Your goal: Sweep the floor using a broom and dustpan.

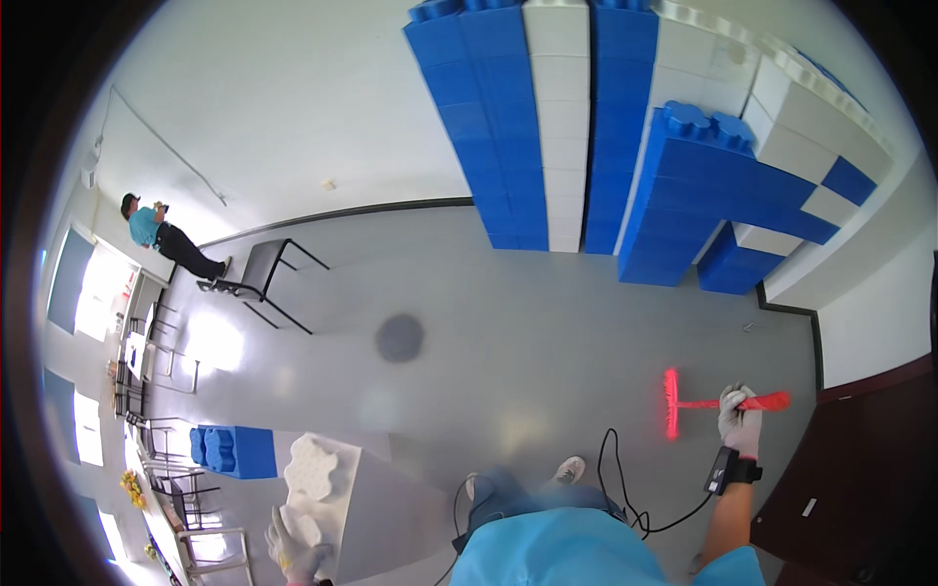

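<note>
Head | right hand (740, 422): closed around red brush (698, 404) | left hand (293, 549): open, beside white block (357, 498), contact unclear

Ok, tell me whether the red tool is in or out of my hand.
In: your right hand is closed around the red tool, which juts out on both sides.

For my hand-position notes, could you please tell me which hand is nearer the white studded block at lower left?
Left: the left hand is at the white studded block; the right hand is far to its right, holding a red T-shaped tool.
</note>
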The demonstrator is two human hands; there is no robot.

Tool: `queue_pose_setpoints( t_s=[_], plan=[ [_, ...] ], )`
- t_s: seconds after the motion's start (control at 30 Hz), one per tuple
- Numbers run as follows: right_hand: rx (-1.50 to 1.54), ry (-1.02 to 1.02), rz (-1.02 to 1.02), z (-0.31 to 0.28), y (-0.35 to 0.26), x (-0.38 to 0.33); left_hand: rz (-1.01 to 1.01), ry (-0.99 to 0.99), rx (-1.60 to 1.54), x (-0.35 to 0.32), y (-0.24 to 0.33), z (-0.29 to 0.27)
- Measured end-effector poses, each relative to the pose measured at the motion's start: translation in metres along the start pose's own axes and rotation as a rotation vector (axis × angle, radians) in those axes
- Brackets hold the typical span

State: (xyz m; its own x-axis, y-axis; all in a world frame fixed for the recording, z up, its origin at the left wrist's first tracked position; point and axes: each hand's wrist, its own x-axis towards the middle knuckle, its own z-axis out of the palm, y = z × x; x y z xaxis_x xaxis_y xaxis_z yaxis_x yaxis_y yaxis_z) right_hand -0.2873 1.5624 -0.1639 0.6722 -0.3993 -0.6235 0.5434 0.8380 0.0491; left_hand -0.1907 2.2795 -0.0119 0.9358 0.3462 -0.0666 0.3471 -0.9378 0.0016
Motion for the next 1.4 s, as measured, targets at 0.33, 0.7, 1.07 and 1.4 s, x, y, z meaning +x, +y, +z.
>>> queue_pose_setpoints(
  t_s=[0.33, 0.7, 1.07, 1.4],
  plan=[
    [0.136, -0.132, -0.115, 0.007, -0.016, -0.018, 0.672, -0.055, -0.065, 0.073, 0.255, -0.045],
    [0.379, -0.115, -0.441, 0.035, -0.004, 0.015, 1.354, 0.013, -0.117, 0.251, 0.616, -0.026],
    [0.563, 0.036, -0.588, 0.053, 0.023, 0.062, 1.735, 0.038, -0.216, 0.351, 0.918, 0.006],
    [0.632, 0.073, -0.593, 0.062, 0.029, 0.063, 1.600, -0.009, -0.096, 0.361, 0.956, 0.011]
  ],
)
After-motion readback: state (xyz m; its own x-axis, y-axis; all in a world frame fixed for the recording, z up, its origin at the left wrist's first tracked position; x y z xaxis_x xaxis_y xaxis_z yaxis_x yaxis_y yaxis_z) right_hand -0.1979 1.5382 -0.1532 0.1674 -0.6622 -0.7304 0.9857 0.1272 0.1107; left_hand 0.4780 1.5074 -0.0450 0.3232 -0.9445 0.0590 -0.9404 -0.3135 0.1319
